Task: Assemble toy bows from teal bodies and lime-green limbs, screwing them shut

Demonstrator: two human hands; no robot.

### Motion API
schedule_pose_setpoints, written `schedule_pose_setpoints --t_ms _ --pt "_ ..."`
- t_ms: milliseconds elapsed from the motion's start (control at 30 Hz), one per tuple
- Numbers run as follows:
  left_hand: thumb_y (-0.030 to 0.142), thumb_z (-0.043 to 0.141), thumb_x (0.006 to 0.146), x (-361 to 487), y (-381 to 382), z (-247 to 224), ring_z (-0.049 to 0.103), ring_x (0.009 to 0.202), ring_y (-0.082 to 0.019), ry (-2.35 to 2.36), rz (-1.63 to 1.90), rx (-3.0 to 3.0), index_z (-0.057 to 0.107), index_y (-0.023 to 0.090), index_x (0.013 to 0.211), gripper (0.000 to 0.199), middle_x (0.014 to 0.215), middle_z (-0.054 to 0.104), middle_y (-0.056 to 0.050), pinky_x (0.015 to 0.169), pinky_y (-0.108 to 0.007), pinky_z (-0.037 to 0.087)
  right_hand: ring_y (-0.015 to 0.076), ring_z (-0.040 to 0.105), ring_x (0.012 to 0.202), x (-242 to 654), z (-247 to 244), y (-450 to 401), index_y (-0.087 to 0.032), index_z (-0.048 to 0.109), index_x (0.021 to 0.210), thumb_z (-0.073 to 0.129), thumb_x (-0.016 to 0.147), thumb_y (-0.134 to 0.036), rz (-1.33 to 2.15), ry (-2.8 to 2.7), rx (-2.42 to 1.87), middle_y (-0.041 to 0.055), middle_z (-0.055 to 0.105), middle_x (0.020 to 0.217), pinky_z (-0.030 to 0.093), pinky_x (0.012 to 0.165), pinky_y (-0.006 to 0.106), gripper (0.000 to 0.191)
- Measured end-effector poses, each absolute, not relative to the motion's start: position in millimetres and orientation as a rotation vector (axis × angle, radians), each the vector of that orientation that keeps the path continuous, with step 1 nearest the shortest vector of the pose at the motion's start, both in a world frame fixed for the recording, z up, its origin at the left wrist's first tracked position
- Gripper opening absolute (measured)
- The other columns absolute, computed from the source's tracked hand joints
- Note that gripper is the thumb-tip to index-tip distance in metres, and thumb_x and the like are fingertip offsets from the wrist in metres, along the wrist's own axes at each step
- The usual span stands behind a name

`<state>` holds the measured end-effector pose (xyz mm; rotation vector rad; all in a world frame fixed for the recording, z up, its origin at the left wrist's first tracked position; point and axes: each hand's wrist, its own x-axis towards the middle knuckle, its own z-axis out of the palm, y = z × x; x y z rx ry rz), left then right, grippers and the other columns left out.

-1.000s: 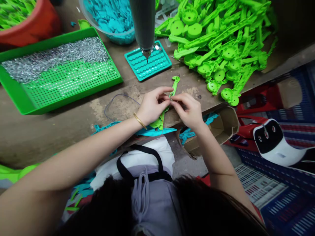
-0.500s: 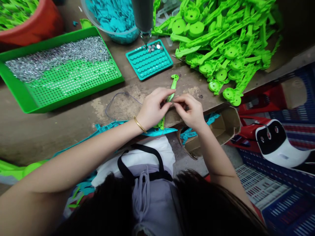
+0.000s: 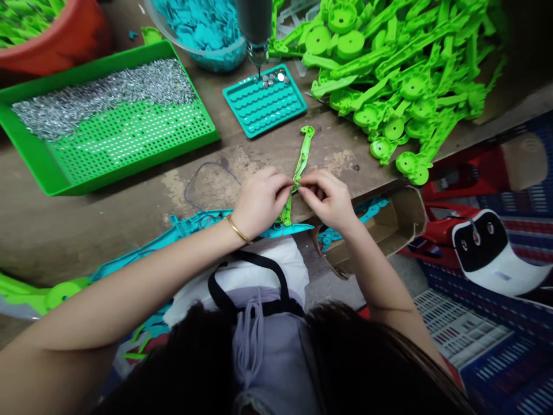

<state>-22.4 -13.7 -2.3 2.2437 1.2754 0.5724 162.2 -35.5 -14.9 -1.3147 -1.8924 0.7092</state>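
Note:
A slim bright-green plastic arm piece (image 3: 305, 148) lies on the wooden table in front of me, its hooked end pointing away. My left hand (image 3: 261, 199) has thumb and forefinger pinched at the middle of this piece. From the other side, my right hand (image 3: 329, 199) pinches at the same spot, fingertips nearly meeting the left ones. Whatever tiny thing is between the right fingertips is too small to make out. A thin dark wire (image 3: 186, 190) curves over the table beside my left hand. Under the green piece's near end lies a long blue plastic part (image 3: 287, 230) at the table edge.
A green perforated tray (image 3: 142, 153) with metal screws stands left. Ahead are a teal ridged tray (image 3: 268, 112) with small metal discs, a vertical screwdriver (image 3: 254, 29), and a tub (image 3: 207, 55) of blue pieces. Green parts (image 3: 401, 86) are heaped right, above a cardboard box (image 3: 401, 219).
My left hand has slid slightly toward me and down off the green piece's upper part, uncovering more of it. Both hands' fingertips have come together at its middle.

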Motion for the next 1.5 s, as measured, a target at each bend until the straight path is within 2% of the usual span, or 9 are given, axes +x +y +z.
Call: schedule_pose_setpoints --t_ms 100,267,500,600,700,867,1167,1367,1500 --pt "0.023 0.052 0.092 -22 -14 -1 0.060 0.080 -0.018 1.248 0.611 2.230 0.072 0.014 0.092 0.021 0.083 0.065 -0.006 0.073 -0.029 0.046 0.0114 0.056 0.070 162 -14 -37 -0.019 0.066 0.092 0.059 0.090 -0.024 0.679 -1.891 -1.334 0.0024 0.065 0.083 0.046 0.064 0.026 0.009" --pt "0.021 0.054 0.091 -22 -18 3 0.061 0.079 -0.017 1.271 0.625 2.183 0.068 0.012 0.107 0.023 0.084 0.067 -0.005 0.074 -0.029 0.046 0.0112 0.057 0.070 160 -9 -41 -0.019 0.065 0.091 0.059 0.090 -0.024 0.639 -1.874 -1.324 0.0023 0.064 0.083 0.047 0.064 0.025 0.009" --pt "0.026 0.052 0.092 -21 -17 4 0.058 0.070 -0.018 1.288 0.520 2.186 0.074 0.017 0.097 0.024 0.075 0.064 -0.004 0.064 -0.029 0.040 0.0114 0.057 0.071 160 -11 -38 -0.019 0.067 0.093 0.060 0.090 -0.025 0.723 -1.872 -1.339 0.0022 0.065 0.084 0.048 0.066 0.026 0.010" --pt "0.027 0.054 0.091 -21 -15 3 0.056 0.068 -0.017 1.299 0.492 2.175 0.075 0.017 0.096 0.023 0.073 0.063 -0.004 0.063 -0.029 0.039 0.0123 0.058 0.073 162 -13 -35 -0.020 0.068 0.094 0.063 0.088 -0.026 0.789 -1.844 -1.376 0.0020 0.065 0.087 0.048 0.066 0.026 0.010" --pt "0.026 0.056 0.090 -21 -15 3 0.056 0.068 -0.018 1.313 0.457 2.184 0.076 0.017 0.094 0.022 0.072 0.062 -0.004 0.062 -0.030 0.037 0.0139 0.059 0.079 164 -14 -33 -0.021 0.068 0.088 0.062 0.088 -0.024 0.779 -1.871 -1.366 0.0023 0.065 0.087 0.047 0.066 0.027 0.007" --pt "0.025 0.055 0.090 -19 -14 2 0.057 0.070 -0.019 1.332 0.397 2.212 0.076 0.018 0.095 0.022 0.073 0.062 -0.004 0.062 -0.030 0.037 0.0127 0.057 0.075 164 -14 -34 -0.020 0.066 0.088 0.060 0.087 -0.020 0.781 -1.906 -1.346 0.0023 0.063 0.085 0.045 0.062 0.025 0.006" --pt "0.029 0.041 0.098 -21 -26 8 0.058 0.080 -0.023 1.316 0.282 2.394 0.071 0.015 0.099 0.033 0.085 0.062 -0.009 0.067 -0.033 0.043 0.0103 0.051 0.063 160 -19 -41 -0.020 0.059 0.081 0.055 0.088 -0.019 0.580 -1.965 -1.366 0.0007 0.058 0.077 0.043 0.060 0.024 0.008" --pt "0.026 0.040 0.098 -23 -38 11 0.056 0.079 -0.024 1.276 0.318 2.606 0.069 0.015 0.098 0.031 0.088 0.063 -0.012 0.065 -0.035 0.042 0.0137 0.051 0.067 158 -14 -43 -0.020 0.057 0.079 0.051 0.090 -0.021 0.513 -2.078 -1.425 0.0034 0.057 0.078 0.044 0.063 0.028 0.012" --pt "0.024 0.041 0.098 -25 -39 3 0.057 0.085 -0.025 1.224 0.391 2.688 0.069 0.014 0.105 0.030 0.094 0.068 -0.012 0.073 -0.038 0.046 0.0154 0.052 0.070 155 -15 -46 -0.020 0.057 0.079 0.047 0.092 -0.022 0.374 -2.132 -1.440 0.0052 0.058 0.078 0.045 0.065 0.029 0.016"
